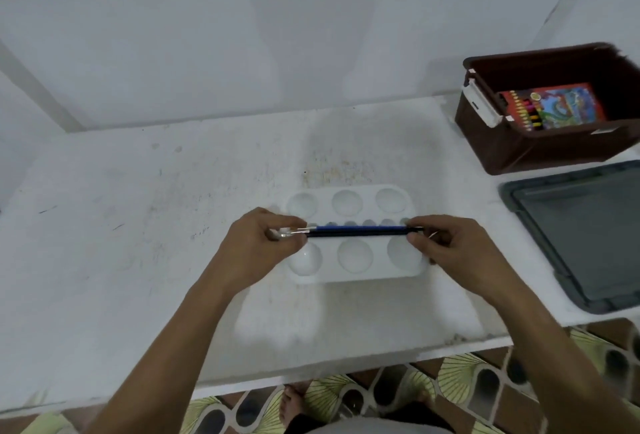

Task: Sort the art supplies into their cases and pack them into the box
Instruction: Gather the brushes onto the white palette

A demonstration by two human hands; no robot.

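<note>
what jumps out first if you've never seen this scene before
The two hands, left hand and right hand, meet at the middle of the white table, each pinching an end of a bundle of dark paintbrushes over a white palette. At far right a brown box holds a colourful crayon pack, with a grey lid lying beside it.
</note>
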